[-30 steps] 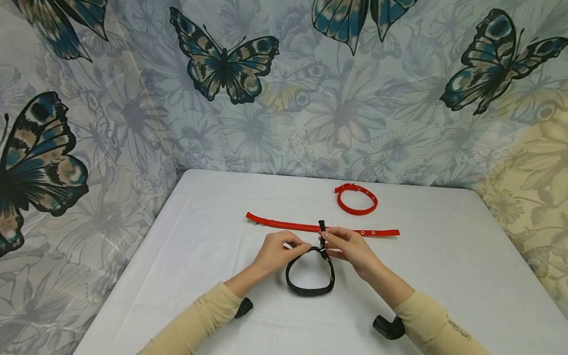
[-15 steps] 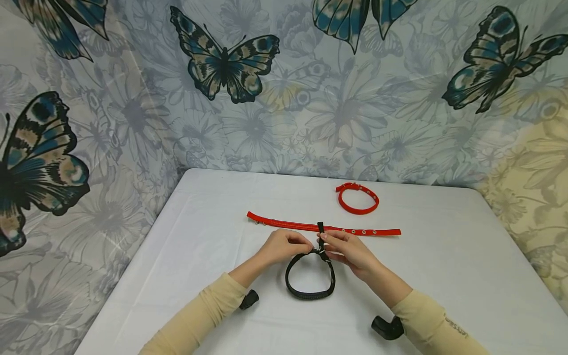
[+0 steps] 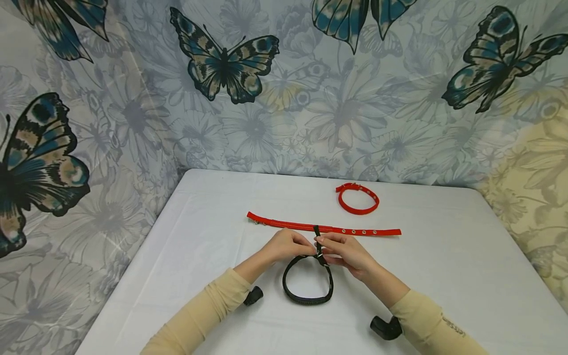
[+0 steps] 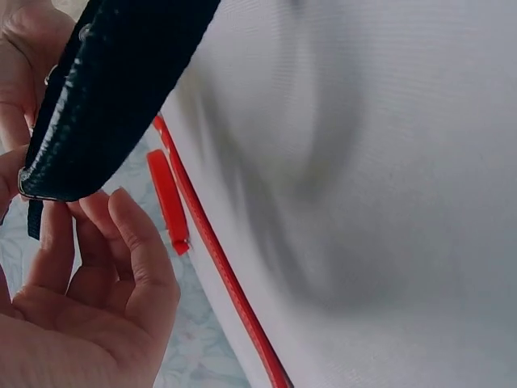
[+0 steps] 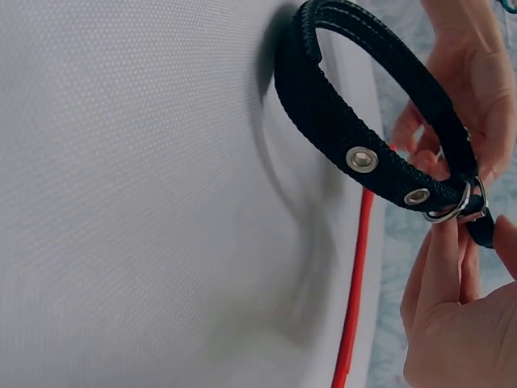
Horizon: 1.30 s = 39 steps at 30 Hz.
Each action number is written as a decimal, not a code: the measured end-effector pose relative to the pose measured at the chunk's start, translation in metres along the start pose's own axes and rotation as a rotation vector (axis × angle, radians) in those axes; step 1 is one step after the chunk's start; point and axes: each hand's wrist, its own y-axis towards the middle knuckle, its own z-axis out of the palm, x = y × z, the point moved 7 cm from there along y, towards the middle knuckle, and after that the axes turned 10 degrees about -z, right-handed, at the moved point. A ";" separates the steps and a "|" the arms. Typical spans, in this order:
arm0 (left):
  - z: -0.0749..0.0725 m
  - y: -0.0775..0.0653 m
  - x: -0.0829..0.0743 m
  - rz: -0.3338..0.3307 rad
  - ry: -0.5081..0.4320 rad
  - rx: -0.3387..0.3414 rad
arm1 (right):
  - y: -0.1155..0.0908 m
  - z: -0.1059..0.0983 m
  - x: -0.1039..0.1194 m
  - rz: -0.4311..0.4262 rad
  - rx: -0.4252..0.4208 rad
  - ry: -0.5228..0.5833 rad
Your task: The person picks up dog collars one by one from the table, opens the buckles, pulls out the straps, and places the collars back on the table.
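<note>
A black collar (image 3: 308, 301), bent into a loop, is held up between both hands over the white table. My left hand (image 3: 286, 245) pinches it on the left, right by the buckle. From the other side, my right hand (image 3: 348, 251) grips the strap near its free end (image 3: 317, 230), which points up and away. Close up in the right wrist view, the strap runs through a metal buckle (image 5: 477, 206) beside a D-ring, and metal eyelets (image 5: 362, 159) show along the band. The left wrist view shows the dark band (image 4: 121, 97) large, with the left fingers (image 4: 145, 242) below it.
Behind the hands a red collar (image 3: 288, 225) lies stretched out across the white table (image 3: 213, 197). Farther back sits another red collar (image 3: 358, 212), fastened in a ring. Black wrist mounts (image 3: 386, 328) hang under the sleeves. A butterfly-print cloth (image 3: 266, 138) backs the table.
The black collar has come slightly toward me, and its free end has shifted left and lower. My left hand has edged right, closer to the buckle. Both red collars lie as before.
</note>
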 end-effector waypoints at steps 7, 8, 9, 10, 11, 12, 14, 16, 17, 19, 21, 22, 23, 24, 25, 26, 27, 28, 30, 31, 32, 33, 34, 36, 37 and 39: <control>0.000 0.001 0.002 -0.016 -0.010 0.029 | 0.002 0.000 0.000 -0.013 -0.027 -0.033; 0.000 0.001 0.002 -0.014 -0.016 0.033 | 0.002 0.000 0.000 -0.016 -0.028 -0.038; 0.000 0.001 0.002 -0.012 -0.022 0.038 | 0.002 0.000 -0.001 -0.016 -0.035 -0.037; 0.000 0.001 0.003 -0.011 -0.028 0.043 | 0.002 0.000 0.000 -0.019 -0.036 -0.038; 0.000 0.001 0.003 -0.009 -0.035 0.048 | 0.003 0.000 -0.001 -0.019 -0.039 -0.034; 0.000 0.001 0.004 -0.008 -0.041 0.052 | 0.003 0.000 -0.001 -0.018 -0.037 -0.031; 0.001 0.001 0.005 -0.007 -0.052 0.062 | 0.003 0.001 -0.001 -0.016 -0.036 -0.020; 0.002 0.002 0.006 -0.014 -0.061 0.072 | 0.003 0.002 -0.001 -0.011 -0.036 -0.012; 0.002 0.002 0.006 -0.021 -0.065 0.076 | 0.003 0.003 -0.001 -0.008 -0.034 -0.007; 0.003 0.003 0.008 -0.043 -0.079 0.086 | 0.003 0.003 -0.002 -0.003 -0.033 0.004; 0.004 0.005 0.010 -0.070 -0.093 0.093 | 0.003 0.003 -0.002 0.003 -0.036 0.015; 0.005 0.005 0.011 -0.082 -0.100 0.095 | 0.003 0.004 -0.003 0.004 -0.036 0.020; 0.006 0.006 0.012 -0.096 -0.106 0.097 | 0.004 0.004 -0.003 0.005 -0.035 0.023; 0.006 0.006 0.013 -0.107 -0.110 0.098 | 0.004 0.004 -0.004 0.007 -0.034 0.027; 0.007 0.006 0.014 -0.118 -0.114 0.097 | 0.004 0.004 -0.004 0.008 -0.031 0.030; 0.007 0.006 0.014 -0.125 -0.113 0.096 | 0.004 0.005 -0.004 0.011 -0.029 0.033; 0.008 0.006 0.015 -0.130 -0.114 0.093 | 0.004 0.005 -0.005 0.012 -0.026 0.036; 0.008 0.006 0.015 -0.133 -0.112 0.089 | 0.004 0.006 -0.005 0.012 -0.023 0.039; 0.008 0.006 0.015 -0.129 -0.111 0.082 | 0.004 0.006 -0.005 0.013 -0.019 0.046; 0.009 0.006 0.015 -0.124 -0.106 0.078 | 0.004 0.006 -0.005 0.013 -0.020 0.048; 0.009 0.005 0.015 -0.116 -0.102 0.073 | 0.004 0.006 -0.005 0.014 -0.023 0.050; 0.009 0.005 0.014 -0.108 -0.099 0.069 | 0.004 0.006 -0.005 0.012 -0.028 0.051; 0.009 0.005 0.014 -0.100 -0.094 0.065 | 0.003 0.006 -0.005 0.011 -0.032 0.052; 0.009 0.005 0.014 -0.091 -0.088 0.056 | 0.003 0.005 -0.006 0.009 -0.038 0.048; 0.009 0.005 0.015 -0.091 -0.089 0.050 | 0.003 0.005 -0.006 0.007 -0.038 0.045; 0.009 0.005 0.016 -0.093 -0.108 0.042 | 0.003 0.004 -0.006 0.004 -0.052 0.046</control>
